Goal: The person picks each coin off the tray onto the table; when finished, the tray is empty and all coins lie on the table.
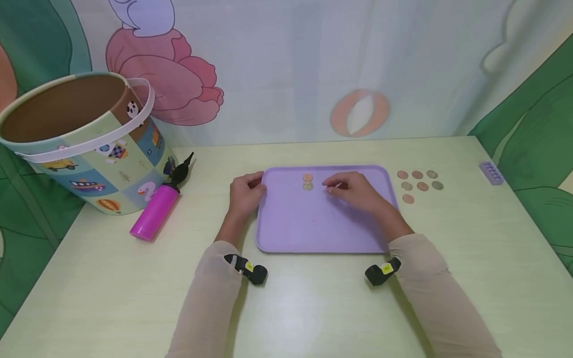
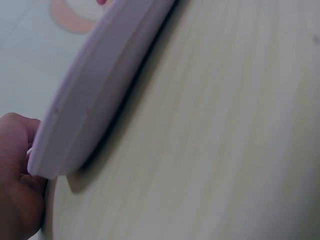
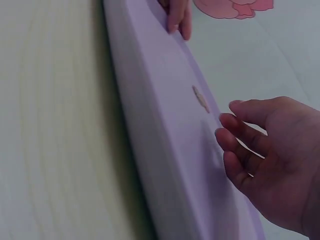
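Observation:
My left hand (image 1: 245, 195) grips the left rim of a lilac tray (image 1: 286, 228), near its far corner. In the left wrist view part of that hand (image 2: 17, 175) is hidden behind the tray's edge. Two coins lie on the tray near its far side: a copper-coloured coin (image 1: 307, 177) and, just nearer, a gold-coloured coin (image 1: 307, 186). Over the tray, right of these coins, my right hand (image 1: 355, 191) hovers with loosely bent fingers. Nothing shows between its thumb and fingers in the right wrist view, where the hand (image 3: 270, 155) is apart from the coins.
Several coins (image 1: 422, 186) lie on the table right of the tray. A small purple studded block (image 1: 491, 173) sits at the right edge. On the left stand a patterned bucket (image 1: 103, 164) with a handle and, lying beside it, a magenta pump bottle (image 1: 155, 213) with a black nozzle.

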`<state>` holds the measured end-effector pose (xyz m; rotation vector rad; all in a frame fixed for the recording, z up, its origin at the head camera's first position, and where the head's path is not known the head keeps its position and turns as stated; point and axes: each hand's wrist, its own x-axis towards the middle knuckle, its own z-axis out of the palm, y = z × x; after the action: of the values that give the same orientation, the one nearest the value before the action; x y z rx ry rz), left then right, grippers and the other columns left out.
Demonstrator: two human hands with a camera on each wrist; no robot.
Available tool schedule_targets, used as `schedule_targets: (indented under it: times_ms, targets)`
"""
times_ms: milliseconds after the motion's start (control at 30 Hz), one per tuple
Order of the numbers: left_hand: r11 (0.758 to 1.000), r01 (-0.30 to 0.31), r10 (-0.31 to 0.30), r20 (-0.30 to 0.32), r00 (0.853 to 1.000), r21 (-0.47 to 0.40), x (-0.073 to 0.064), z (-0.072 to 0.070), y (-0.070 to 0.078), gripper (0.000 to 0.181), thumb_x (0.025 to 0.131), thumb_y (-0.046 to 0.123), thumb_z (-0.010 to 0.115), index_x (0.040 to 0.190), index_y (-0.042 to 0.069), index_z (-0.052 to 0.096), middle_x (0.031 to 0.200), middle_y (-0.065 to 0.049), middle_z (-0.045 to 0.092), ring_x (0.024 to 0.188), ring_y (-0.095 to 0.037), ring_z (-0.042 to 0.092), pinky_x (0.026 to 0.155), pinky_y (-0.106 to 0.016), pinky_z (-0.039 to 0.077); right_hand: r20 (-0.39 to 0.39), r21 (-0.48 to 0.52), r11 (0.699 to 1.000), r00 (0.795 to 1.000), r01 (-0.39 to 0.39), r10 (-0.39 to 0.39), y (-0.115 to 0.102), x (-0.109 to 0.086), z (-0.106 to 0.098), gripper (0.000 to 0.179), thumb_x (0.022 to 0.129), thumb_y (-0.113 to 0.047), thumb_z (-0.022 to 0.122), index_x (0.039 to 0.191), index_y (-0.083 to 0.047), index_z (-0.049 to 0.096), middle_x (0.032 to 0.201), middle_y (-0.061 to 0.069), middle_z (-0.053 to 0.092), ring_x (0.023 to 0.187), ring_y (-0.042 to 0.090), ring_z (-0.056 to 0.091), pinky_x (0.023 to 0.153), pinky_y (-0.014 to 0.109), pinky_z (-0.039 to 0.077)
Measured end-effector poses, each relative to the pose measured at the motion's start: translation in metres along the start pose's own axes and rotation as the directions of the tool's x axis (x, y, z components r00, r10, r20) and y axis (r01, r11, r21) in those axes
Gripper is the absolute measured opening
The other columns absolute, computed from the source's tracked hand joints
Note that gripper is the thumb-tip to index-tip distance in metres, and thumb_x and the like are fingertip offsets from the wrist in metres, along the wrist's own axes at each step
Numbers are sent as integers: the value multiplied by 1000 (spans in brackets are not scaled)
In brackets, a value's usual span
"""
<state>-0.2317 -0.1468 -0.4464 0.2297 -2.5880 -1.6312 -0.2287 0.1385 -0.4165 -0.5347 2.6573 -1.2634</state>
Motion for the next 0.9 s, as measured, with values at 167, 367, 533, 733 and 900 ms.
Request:
schedule_targets:
  times_ms: [167,367,533,733,900]
  targets:
    - [1000,6,-6,1,1000,-5,0,0,1,43,88,5,62,131,2,67,125,-20,72,115,-29,67,103,-39,56,-27,-18,1000,1000,-11,10,-1,12,16,27,95,-6,64,119,2,72,117,21,74,102,33,68,91,38,54]
    - [1000,6,-6,0,1000,2,1,-2,2,44,89,5,61,132,2,67,125,-20,72,115,-29,67,103,-39,56,-88,-40,999,996,-12,9,-8,23,31,29,92,-6,64,119,2,72,115,21,74,100,32,68,90,40,55]
    - [1000,2,-2,3,1000,1,1,-1,3,44,88,5,61,132,2,67,125,-20,72,116,-29,67,104,-39,56,-138,-51,998,990,-36,29,-12,28,39,28,91,-12,70,115,3,73,111,20,75,102,32,68,94,43,55]
    - [1000,6,-6,1,1000,-1,1,0,2,43,88,5,62,131,2,67,124,-20,72,115,-29,67,104,-39,56,-174,-87,993,983,-80,64,-13,33,47,31,87,-21,77,110,1,75,110,18,76,107,31,68,99,44,53]
    - [1000,5,-5,-1,1000,-4,2,1,0,43,88,5,62,131,2,67,124,-20,72,114,-29,67,104,-39,56,-175,-130,985,980,-115,91,-18,34,49,29,88,-21,78,108,0,75,110,15,76,108,30,68,100,43,54]
